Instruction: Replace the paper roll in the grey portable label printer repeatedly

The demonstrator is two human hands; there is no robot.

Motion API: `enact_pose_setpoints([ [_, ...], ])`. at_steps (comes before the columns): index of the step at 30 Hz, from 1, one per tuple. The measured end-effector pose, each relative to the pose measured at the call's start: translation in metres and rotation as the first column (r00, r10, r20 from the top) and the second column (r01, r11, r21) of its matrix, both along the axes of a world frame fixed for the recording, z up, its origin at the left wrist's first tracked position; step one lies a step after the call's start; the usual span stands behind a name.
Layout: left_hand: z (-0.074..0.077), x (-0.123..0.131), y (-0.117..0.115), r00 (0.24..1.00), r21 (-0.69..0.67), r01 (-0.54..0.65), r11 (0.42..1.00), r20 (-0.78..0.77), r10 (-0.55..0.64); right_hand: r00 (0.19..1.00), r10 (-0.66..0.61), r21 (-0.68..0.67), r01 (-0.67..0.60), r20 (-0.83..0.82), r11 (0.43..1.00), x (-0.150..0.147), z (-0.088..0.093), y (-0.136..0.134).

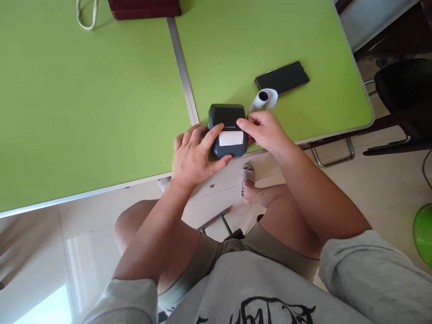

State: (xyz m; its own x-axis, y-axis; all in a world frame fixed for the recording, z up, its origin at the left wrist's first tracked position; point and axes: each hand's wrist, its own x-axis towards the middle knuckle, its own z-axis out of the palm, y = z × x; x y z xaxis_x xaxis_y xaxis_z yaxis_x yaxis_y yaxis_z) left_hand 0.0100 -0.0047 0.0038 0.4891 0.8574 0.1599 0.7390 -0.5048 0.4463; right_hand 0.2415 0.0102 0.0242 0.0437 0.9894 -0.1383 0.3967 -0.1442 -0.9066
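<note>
A small dark portable receipt printer (227, 118) lies at the table's front edge, with a strip of white paper (231, 138) showing across its top face. My left hand (197, 153) grips its left side, index finger on the lid and thumb along the front edge. On the opposite side, my right hand (263, 128) is closed at the printer's right edge, its thumb on top of the lid and the other fingers curled beside it. Just behind my right hand stands a roll of white paper (258, 102) with a dark core and a loose curled end.
A black smartphone (283, 77) lies behind the roll on the green table (101, 112). At the far edge of view is a dark red box-like item (145, 8) near a white cord loop (88, 24). A black chair (410, 85) stands at the right.
</note>
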Motion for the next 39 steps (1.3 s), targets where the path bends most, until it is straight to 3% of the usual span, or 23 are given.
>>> enact_pose_setpoints([
  [9, 0.001, 0.004, -0.001, 1.000, 0.015, -0.025, 1.000, 0.004, 0.025, 1.000, 0.025, 0.008, -0.025, -0.015, 1.000, -0.001, -0.004, 0.001],
  [12, -0.001, 0.002, 0.002, 0.990, -0.017, -0.030, 0.999, 0.139, 0.032, 1.000, 0.003, 0.032, -0.004, 0.024, 0.999, -0.002, -0.011, 0.000],
  [14, 0.000, -0.003, 0.006, 0.931, -0.056, -0.029, 0.998, 0.363, 0.047, 0.998, -0.038, 0.054, 0.035, 0.058, 0.998, -0.002, -0.016, -0.001],
  [16, 0.005, -0.011, 0.011, 0.797, -0.105, -0.025, 0.994, 0.598, 0.083, 0.996, -0.085, 0.058, 0.084, 0.015, 0.995, 0.000, -0.017, -0.001],
  [18, 0.013, -0.019, 0.013, 0.698, -0.193, 0.006, 0.981, 0.703, 0.134, 0.985, -0.099, 0.049, 0.107, -0.141, 0.993, 0.003, -0.014, -0.003],
  [20, 0.020, -0.024, 0.014, 0.633, -0.286, 0.109, 0.952, 0.758, 0.156, 0.948, -0.061, 0.087, 0.093, -0.312, 0.992, 0.009, -0.008, -0.007],
  [22, 0.022, -0.025, 0.015, 0.595, -0.354, 0.157, 0.922, 0.779, 0.197, 0.920, 0.020, 0.199, 0.063, -0.392, 0.978, 0.018, -0.002, -0.012],
  [24, 0.020, -0.022, 0.015, 0.612, -0.400, 0.129, 0.907, 0.752, 0.245, 0.931, 0.087, 0.319, 0.033, -0.356, 0.947, 0.029, 0.000, -0.015],
  [26, 0.015, -0.018, 0.017, 0.618, -0.427, 0.082, 0.900, 0.730, 0.290, 0.941, 0.090, 0.348, 0.031, -0.326, 0.937, 0.039, -0.002, -0.015],
  [32, -0.002, -0.015, 0.024, 0.498, -0.520, 0.076, 0.851, 0.759, 0.420, 0.947, -0.163, 0.091, 0.195, -0.276, 0.977, 0.051, -0.015, -0.003],
  [36, -0.015, -0.021, 0.028, 0.381, -0.584, 0.192, 0.789, 0.785, 0.489, 0.983, -0.086, 0.035, 0.092, -0.164, 0.995, 0.046, -0.012, -0.003],
  [39, -0.021, -0.021, 0.032, 0.241, -0.626, 0.299, 0.720, 0.780, 0.577, 0.970, -0.007, -0.007, 0.005, -0.244, 1.000, 0.042, -0.007, -0.005],
])
